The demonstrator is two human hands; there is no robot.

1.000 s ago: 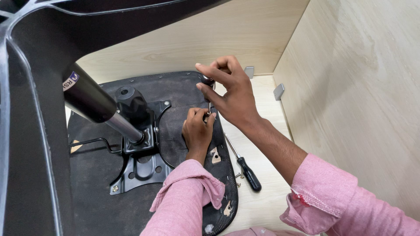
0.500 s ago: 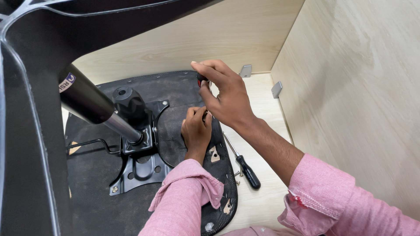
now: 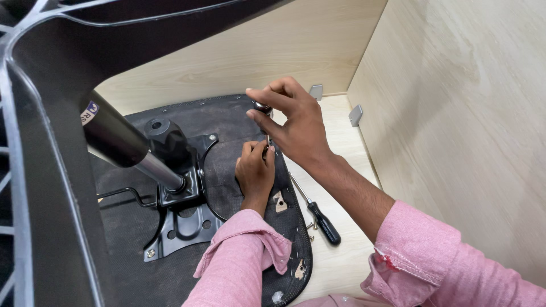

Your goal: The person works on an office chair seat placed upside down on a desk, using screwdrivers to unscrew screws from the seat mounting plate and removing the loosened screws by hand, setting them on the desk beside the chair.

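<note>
Right hand lifted, pinching screwdriver; left hand grips its tip near seat edge.

Tool shaft mostly hidden between hands; tip and what it meets unseen behind left hand. Tool handle largely covered by right hand fingers. Chair base cut off at left and top edges. Seat underside near part hidden by pink sleeve.
</note>
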